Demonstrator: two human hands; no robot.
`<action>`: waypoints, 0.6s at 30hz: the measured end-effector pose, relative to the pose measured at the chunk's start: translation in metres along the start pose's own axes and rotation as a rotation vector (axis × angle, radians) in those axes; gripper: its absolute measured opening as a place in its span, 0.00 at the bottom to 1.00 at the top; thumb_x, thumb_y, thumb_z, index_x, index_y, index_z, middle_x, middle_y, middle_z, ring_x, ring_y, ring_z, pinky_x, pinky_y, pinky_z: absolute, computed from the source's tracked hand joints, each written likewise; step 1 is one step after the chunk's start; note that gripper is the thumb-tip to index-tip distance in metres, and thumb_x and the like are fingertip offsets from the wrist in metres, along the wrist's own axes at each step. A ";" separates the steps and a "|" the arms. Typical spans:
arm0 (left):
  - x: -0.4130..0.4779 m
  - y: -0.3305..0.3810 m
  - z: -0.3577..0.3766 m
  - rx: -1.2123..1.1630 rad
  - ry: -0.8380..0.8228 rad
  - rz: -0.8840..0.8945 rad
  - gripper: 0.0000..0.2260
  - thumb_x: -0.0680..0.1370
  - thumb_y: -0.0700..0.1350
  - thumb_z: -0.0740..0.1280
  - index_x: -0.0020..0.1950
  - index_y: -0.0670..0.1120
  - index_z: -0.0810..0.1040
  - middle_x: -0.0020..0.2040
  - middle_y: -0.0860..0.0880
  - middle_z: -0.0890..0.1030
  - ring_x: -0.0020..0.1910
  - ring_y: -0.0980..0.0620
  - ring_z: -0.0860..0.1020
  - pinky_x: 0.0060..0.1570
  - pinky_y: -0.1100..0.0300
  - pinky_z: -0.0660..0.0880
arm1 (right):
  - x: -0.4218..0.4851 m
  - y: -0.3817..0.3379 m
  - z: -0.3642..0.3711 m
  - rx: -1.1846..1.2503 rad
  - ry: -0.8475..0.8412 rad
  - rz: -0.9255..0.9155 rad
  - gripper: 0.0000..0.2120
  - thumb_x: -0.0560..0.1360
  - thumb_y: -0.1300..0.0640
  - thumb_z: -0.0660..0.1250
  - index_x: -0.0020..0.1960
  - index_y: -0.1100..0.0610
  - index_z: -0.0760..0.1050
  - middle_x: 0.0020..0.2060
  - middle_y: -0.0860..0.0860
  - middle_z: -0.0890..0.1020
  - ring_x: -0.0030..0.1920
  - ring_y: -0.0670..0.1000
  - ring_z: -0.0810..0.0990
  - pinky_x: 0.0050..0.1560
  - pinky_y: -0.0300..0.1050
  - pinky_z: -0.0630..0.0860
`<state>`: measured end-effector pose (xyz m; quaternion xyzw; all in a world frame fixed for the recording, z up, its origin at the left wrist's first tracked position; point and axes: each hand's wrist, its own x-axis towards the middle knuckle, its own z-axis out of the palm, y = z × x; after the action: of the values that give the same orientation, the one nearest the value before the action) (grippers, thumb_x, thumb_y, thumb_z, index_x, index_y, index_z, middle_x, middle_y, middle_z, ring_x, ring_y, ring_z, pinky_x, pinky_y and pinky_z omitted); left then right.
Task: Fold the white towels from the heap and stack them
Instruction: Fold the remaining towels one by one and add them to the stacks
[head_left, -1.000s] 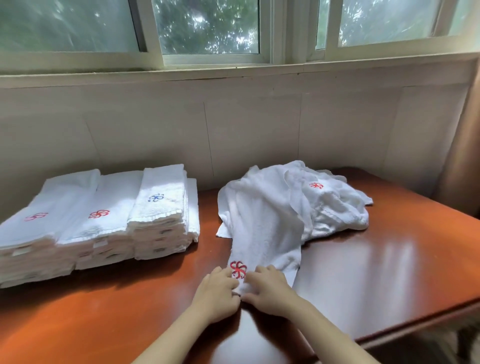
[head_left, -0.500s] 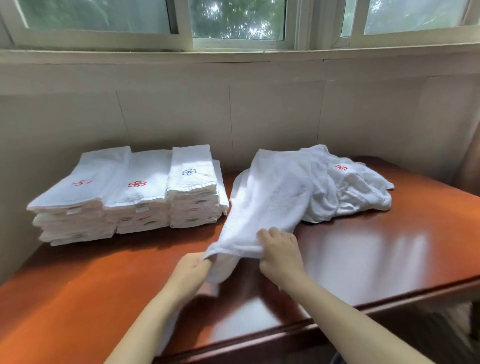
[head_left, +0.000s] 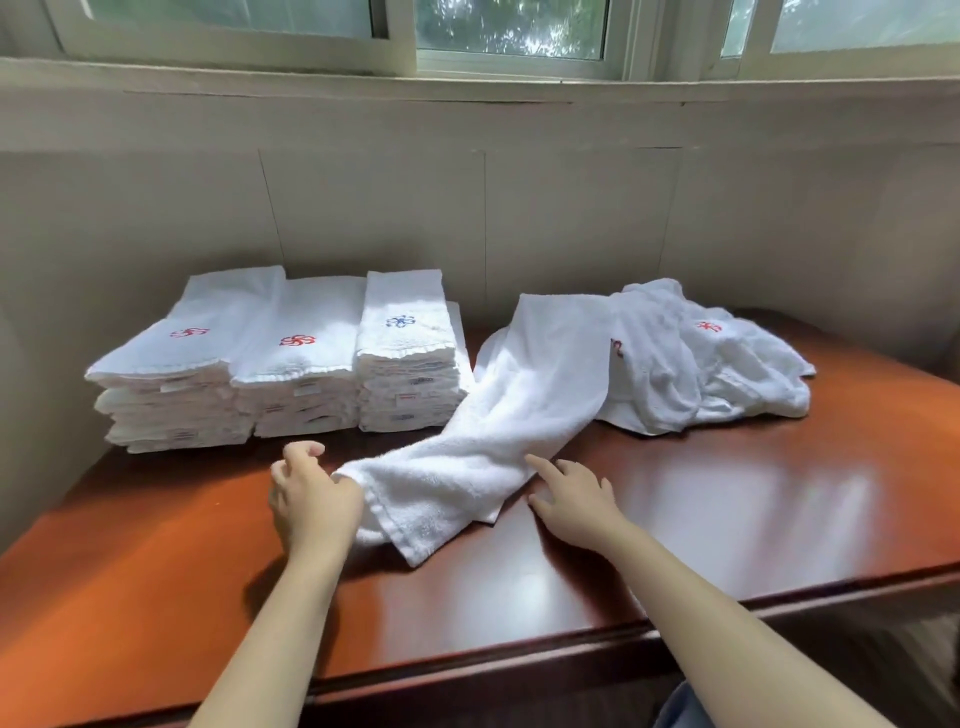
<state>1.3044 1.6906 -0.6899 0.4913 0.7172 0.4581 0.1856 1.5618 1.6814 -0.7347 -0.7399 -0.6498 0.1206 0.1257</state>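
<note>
One white towel (head_left: 498, 431) lies stretched in a long strip from the heap (head_left: 727, 374) toward me across the wooden table (head_left: 753, 509). Its near end is doubled over. My left hand (head_left: 311, 499) grips that near end at its left side, fingers curled. To the right of the strip my right hand (head_left: 571, 496) rests on the table with fingers spread, the index finger touching the towel's right edge. The heap of crumpled white towels with red emblems sits at the back right. Three stacks of folded towels (head_left: 291, 364) stand at the back left.
A pale wall runs behind the table under a window sill (head_left: 467, 88). The table's front edge (head_left: 519, 660) lies close to me. The rightmost stack (head_left: 405, 353) almost touches the stretched towel.
The towel has been drawn out of the heap toward the left and laid down on the table. My right hand has let go of it and now rests beside its right edge.
</note>
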 end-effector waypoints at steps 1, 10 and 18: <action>-0.002 0.002 0.002 0.067 0.037 0.086 0.18 0.71 0.31 0.60 0.58 0.42 0.73 0.59 0.40 0.72 0.59 0.38 0.69 0.58 0.50 0.65 | 0.002 -0.004 0.002 0.013 0.010 0.016 0.27 0.78 0.47 0.57 0.75 0.42 0.54 0.71 0.52 0.64 0.73 0.54 0.57 0.70 0.64 0.51; -0.037 0.026 0.058 0.427 -0.394 0.492 0.23 0.74 0.51 0.64 0.69 0.49 0.67 0.63 0.50 0.75 0.62 0.47 0.73 0.59 0.55 0.66 | 0.027 -0.050 -0.017 1.661 0.019 0.140 0.18 0.71 0.74 0.60 0.52 0.54 0.72 0.42 0.52 0.74 0.41 0.49 0.73 0.42 0.39 0.70; -0.045 0.039 0.080 0.465 -0.146 0.552 0.24 0.74 0.54 0.63 0.68 0.49 0.69 0.60 0.53 0.76 0.62 0.51 0.73 0.71 0.43 0.49 | 0.002 -0.072 -0.052 1.464 -0.073 -0.204 0.11 0.67 0.71 0.69 0.40 0.55 0.80 0.31 0.48 0.77 0.34 0.45 0.78 0.42 0.37 0.76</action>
<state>1.4022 1.6928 -0.7064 0.7269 0.6273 0.2795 -0.0107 1.5128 1.6912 -0.6613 -0.3982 -0.4726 0.5354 0.5757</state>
